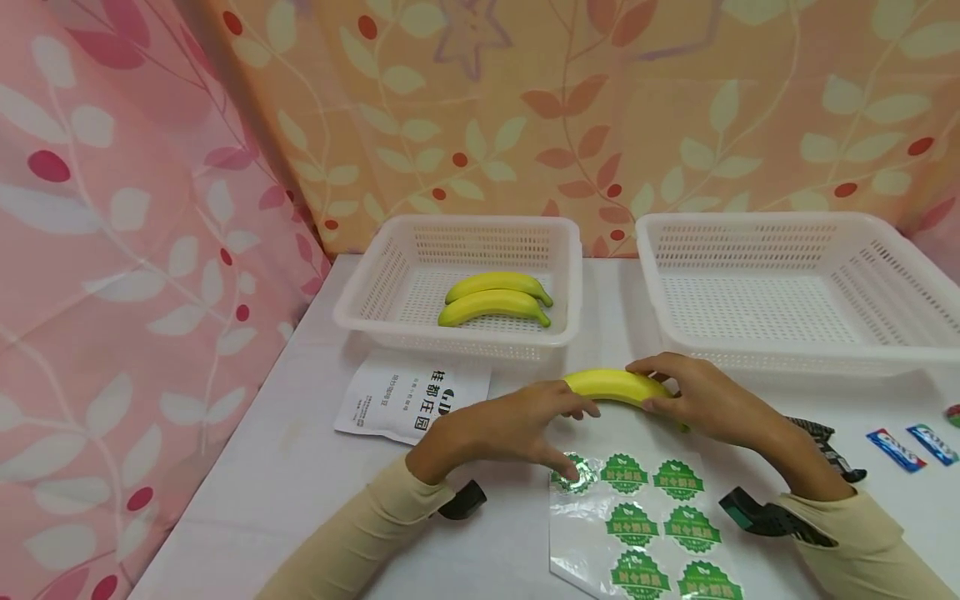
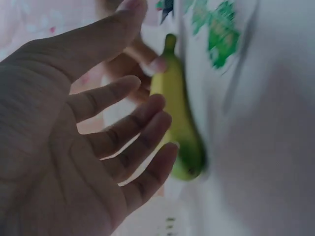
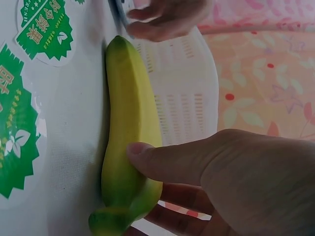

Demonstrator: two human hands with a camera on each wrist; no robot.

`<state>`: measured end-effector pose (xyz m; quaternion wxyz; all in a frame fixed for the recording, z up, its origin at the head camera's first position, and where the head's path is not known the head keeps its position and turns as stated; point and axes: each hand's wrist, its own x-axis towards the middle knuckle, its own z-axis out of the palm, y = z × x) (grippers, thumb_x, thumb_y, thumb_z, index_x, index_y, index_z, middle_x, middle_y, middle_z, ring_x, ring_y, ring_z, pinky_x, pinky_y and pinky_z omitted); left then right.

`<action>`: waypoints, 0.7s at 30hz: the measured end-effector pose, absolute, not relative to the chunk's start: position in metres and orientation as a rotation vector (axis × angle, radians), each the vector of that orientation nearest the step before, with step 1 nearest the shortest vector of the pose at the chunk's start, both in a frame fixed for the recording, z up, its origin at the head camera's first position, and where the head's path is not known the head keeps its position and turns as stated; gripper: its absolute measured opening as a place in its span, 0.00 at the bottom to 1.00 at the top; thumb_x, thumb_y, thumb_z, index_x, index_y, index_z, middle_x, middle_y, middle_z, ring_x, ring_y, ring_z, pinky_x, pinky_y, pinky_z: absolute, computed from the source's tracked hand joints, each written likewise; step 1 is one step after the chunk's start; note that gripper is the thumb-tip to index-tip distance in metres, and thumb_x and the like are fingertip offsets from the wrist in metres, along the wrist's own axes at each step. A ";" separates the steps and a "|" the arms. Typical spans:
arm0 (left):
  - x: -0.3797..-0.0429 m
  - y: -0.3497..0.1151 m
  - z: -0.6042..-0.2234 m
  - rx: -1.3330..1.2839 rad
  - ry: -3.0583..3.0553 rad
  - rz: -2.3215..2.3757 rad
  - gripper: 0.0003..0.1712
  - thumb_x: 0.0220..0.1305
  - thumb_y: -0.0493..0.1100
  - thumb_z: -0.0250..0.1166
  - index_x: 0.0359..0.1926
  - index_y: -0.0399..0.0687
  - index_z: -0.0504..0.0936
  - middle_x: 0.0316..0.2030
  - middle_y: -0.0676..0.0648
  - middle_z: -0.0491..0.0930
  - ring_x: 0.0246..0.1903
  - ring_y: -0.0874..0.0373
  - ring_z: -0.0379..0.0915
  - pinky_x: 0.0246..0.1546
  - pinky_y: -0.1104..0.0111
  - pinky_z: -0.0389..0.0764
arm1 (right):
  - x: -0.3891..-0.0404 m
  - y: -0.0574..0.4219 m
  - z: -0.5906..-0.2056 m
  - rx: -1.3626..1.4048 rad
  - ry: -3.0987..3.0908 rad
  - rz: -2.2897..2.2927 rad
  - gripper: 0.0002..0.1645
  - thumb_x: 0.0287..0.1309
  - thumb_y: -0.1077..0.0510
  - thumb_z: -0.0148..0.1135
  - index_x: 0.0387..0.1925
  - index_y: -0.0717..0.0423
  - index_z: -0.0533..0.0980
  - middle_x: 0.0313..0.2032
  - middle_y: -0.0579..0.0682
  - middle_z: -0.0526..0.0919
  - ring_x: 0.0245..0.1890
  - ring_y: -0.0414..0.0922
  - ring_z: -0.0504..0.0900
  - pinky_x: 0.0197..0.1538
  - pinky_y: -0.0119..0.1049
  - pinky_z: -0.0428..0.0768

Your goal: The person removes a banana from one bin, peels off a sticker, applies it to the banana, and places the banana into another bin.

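A yellow banana [image 1: 611, 385] with green ends lies on the white table, in front of the baskets. My right hand [image 1: 708, 398] grips it near its stem end; the right wrist view shows the thumb [image 3: 167, 160] on one side and fingers behind. My left hand [image 1: 498, 421] is spread beside the other end, its fingers [image 2: 142, 132] slightly bent and nothing visible in them. Below the hands is a clear sheet of round green stickers [image 1: 630, 523]. The left thumb overlaps the top-left sticker [image 1: 573, 477] in the head view; I cannot tell whether it touches.
Two bananas [image 1: 495, 304] lie in the left white basket [image 1: 457, 337]. A second white basket [image 1: 795, 360] stands at the right. A white printed pouch [image 1: 382, 400] lies front left. Small blue-and-red packets [image 1: 896, 450] and a black item [image 1: 828, 442] lie at right.
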<state>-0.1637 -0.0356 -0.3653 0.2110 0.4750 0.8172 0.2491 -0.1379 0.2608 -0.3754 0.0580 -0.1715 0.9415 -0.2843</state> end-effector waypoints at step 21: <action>-0.149 -0.019 -0.392 1.200 2.365 0.540 0.36 0.59 0.47 0.82 0.66 0.50 0.80 0.53 0.54 0.75 0.46 0.67 0.69 0.51 0.78 0.73 | -0.139 0.265 -0.375 -0.542 2.854 -0.851 0.30 0.62 0.58 0.77 0.64 0.57 0.80 0.57 0.57 0.86 0.55 0.57 0.83 0.55 0.60 0.84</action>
